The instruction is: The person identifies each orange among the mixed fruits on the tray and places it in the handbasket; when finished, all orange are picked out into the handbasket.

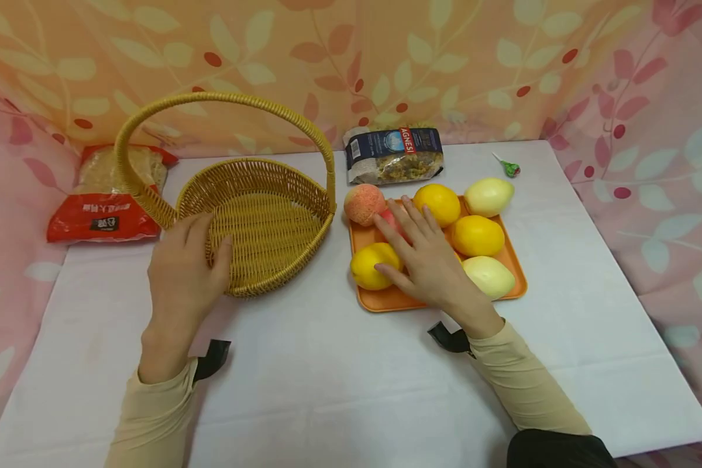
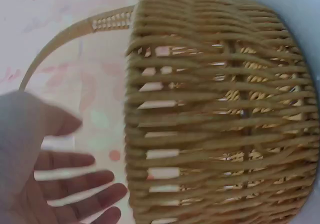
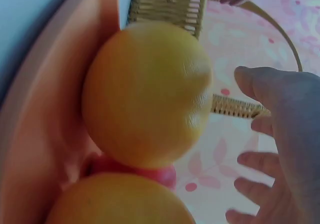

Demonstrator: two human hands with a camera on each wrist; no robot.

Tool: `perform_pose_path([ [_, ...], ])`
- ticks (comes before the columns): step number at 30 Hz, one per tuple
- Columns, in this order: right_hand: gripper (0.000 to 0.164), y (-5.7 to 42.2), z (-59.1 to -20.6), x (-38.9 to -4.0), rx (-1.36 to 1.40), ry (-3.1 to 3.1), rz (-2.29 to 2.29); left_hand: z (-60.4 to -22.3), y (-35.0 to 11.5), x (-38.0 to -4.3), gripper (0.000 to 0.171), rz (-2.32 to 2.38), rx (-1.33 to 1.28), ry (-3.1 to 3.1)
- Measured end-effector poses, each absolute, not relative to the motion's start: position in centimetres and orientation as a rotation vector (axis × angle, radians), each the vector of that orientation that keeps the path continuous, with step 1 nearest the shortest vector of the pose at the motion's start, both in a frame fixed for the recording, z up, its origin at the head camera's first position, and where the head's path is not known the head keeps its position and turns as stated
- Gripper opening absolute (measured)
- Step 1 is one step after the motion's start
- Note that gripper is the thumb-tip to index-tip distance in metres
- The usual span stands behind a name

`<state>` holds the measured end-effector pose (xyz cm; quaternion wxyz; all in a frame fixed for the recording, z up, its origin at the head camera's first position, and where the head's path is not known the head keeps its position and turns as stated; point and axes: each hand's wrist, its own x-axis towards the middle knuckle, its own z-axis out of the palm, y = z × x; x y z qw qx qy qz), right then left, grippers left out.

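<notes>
My left hand (image 1: 184, 273) hovers above the front left rim of a wicker basket (image 1: 286, 273), fingers loosely bent and thumb apart. In the left wrist view, those fingers hold nothing beside the woven wall (image 2: 215, 109). My right hand (image 1: 433, 263) spreads over an orange tray (image 1: 386, 301) of fruit, palm down. Its thumb overlaps a yellow lemon (image 1: 367, 268) at the tray's front left. Near its fingertips sit a fuzzy peach (image 1: 364, 203) and a pinkish-red fruit (image 1: 389, 224), partly hidden. The right wrist view shows a gap between the hand and a lemon (image 3: 145, 94).
More yellow lemons (image 1: 478, 236) and pale yellow-green fruits (image 1: 489, 197) fill the tray's right side. Behind it lies a pasta bag (image 1: 394, 155), with a wrapped lollipop (image 1: 509, 168) farther right. A red-and-clear bag (image 1: 105, 201) stands left of the basket, whose tall handle (image 1: 228, 97) arches up.
</notes>
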<state>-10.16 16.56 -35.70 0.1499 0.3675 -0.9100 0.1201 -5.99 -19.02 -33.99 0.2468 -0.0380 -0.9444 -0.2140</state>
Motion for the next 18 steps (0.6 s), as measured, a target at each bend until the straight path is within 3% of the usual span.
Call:
perform_pose_path([
  [5,0.062,15.8,-36.2,-10.0,1.247,-2.518,0.354,-33.8,-20.4,-5.8,0.029,-0.714,0.12,-2.457],
  [18,0.068,15.4,-36.8,-9.6,1.308,-2.558,0.279,-34.5,-23.9,-6.5,0.042,-0.809,0.538,-2.646],
])
